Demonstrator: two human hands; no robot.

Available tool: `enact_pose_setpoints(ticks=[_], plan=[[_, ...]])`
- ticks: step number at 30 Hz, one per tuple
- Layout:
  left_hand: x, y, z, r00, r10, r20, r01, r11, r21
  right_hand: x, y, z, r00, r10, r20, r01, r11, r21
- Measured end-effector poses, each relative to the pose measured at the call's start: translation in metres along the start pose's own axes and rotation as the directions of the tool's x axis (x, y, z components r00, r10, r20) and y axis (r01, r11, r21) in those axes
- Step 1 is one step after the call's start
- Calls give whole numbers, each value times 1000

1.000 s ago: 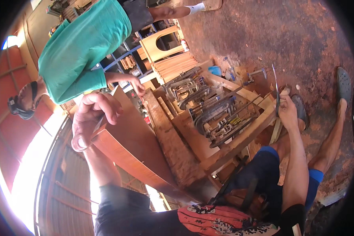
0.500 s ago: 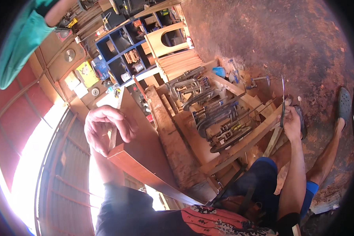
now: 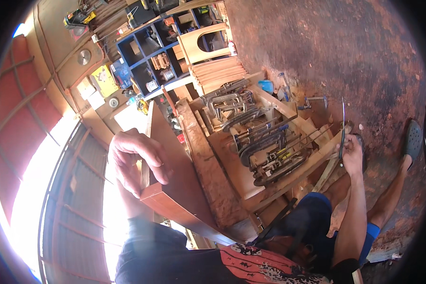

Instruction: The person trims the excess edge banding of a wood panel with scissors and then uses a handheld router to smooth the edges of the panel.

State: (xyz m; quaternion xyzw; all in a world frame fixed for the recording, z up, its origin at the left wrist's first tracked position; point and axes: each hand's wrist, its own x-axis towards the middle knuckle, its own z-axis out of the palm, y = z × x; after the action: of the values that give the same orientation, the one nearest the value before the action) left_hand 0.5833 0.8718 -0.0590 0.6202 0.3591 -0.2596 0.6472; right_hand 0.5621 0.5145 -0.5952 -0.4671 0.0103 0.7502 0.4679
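Note:
My left hand curls its fingers over the upper edge of a brown wooden board that slopes down toward my body. My right hand holds a slim tool by its dark handle, its narrow metal blade pointing away from me. Between my hands, a rack of many metal clamps sits in a timber frame, alongside a rough wooden plank.
Behind stand a blue cubby shelf with tools and parts, a panel with an oval opening and stacked slats. Loose clamps lie on the stained floor. A corrugated wall bounds the left side.
The co-worker in the teal shirt has left the view at upper left. The scene has shifted down and right; my left hand stays on the board and my right hand still holds the tool.

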Motion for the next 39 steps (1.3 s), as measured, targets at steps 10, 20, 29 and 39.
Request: enact_pose_setpoints(ticks=[10,20,29,39], plan=[[5,1,3,1000,30,8,-31,999,16,-1,4,-2,999,21,37,-21,1000,-1],[3,-3,1,999,39,-7,-39,998,-46,-1,-3,-4,997,38,62,-40,999,26],[5,-2,-2,999,25,37,-23,999,-49,-1,-11,-2,995,54,79,-59,996,63],[3,-1,-10,986,-3,164,5,1000,-10,3,-11,-4,997,38,69,-37,999,-12]])
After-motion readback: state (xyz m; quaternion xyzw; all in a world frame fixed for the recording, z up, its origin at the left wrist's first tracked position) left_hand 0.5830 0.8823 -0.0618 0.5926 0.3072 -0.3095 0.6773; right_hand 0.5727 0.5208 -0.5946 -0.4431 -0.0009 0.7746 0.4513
